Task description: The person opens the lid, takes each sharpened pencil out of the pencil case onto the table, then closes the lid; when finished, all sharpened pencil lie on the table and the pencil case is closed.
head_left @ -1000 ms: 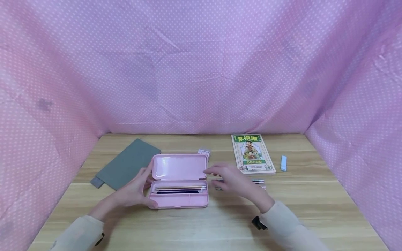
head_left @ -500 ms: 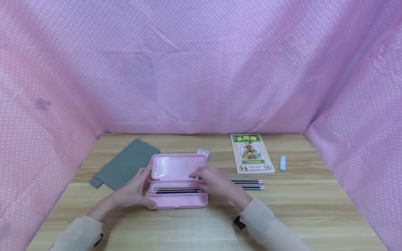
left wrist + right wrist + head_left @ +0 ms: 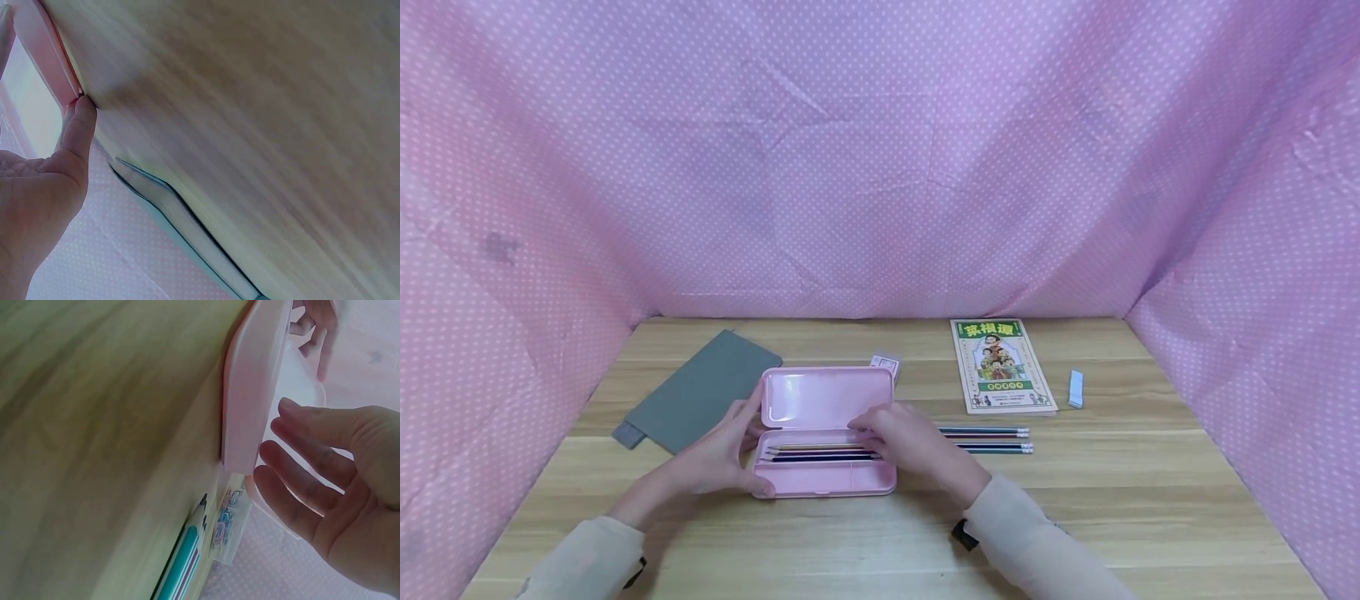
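Observation:
A pink pencil case (image 3: 827,398) lies open mid-table with several pencils in its tray (image 3: 823,455). My left hand (image 3: 718,457) holds the case's left end, thumb (image 3: 78,128) pressed at the front corner and fingers by the hinge. My right hand (image 3: 906,437) rests over the tray's right end with its fingers (image 3: 300,481) straight and relaxed, holding nothing. The fingertips reach onto the pencils inside. Several loose pencils (image 3: 992,440) lie on the table right of the case (image 3: 250,381).
A grey notebook (image 3: 700,392) lies at the left. At the back right is a green-covered book (image 3: 1000,367), with a small blue-white eraser (image 3: 1077,389) beyond it. A small boxed eraser (image 3: 886,363) sits behind the lid. Pink dotted cloth walls enclose the table.
My right hand has moved left from above the loose pencils to the case's right end, uncovering those pencils. The left hand and the case have stayed put.

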A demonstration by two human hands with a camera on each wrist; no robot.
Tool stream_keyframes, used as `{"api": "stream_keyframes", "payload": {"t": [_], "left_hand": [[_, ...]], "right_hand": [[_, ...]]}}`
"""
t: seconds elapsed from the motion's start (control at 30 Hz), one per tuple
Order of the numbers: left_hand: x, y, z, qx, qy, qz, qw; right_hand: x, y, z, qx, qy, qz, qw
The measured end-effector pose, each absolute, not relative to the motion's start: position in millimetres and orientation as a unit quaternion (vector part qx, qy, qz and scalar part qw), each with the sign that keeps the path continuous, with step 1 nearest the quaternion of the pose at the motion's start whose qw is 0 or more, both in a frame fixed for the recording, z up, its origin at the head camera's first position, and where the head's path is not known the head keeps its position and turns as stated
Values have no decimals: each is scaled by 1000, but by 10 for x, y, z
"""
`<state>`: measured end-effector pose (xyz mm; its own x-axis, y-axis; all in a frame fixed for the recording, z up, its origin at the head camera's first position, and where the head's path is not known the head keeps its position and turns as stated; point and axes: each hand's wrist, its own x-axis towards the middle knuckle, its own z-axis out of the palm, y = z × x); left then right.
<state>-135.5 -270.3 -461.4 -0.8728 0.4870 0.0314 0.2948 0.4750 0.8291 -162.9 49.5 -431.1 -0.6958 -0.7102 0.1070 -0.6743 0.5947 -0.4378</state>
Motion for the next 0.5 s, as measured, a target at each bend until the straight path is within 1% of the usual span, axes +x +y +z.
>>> {"api": "stream_keyframes", "payload": {"t": [0.13, 0.37, 0.5], "left_hand": [[-1345, -2701, -4602, 232, 851, 460, 102], [-1346, -2708, -4607, 222, 852, 461, 111], [-1352, -2700, -4609, 220, 854, 458, 113]], "right_hand": [[-1605, 484, -4323, -393, 896, -204, 27], [-1557, 470, -4350, -381, 902, -196, 54], [-1548, 463, -4362, -382, 905, -178, 50]]}}
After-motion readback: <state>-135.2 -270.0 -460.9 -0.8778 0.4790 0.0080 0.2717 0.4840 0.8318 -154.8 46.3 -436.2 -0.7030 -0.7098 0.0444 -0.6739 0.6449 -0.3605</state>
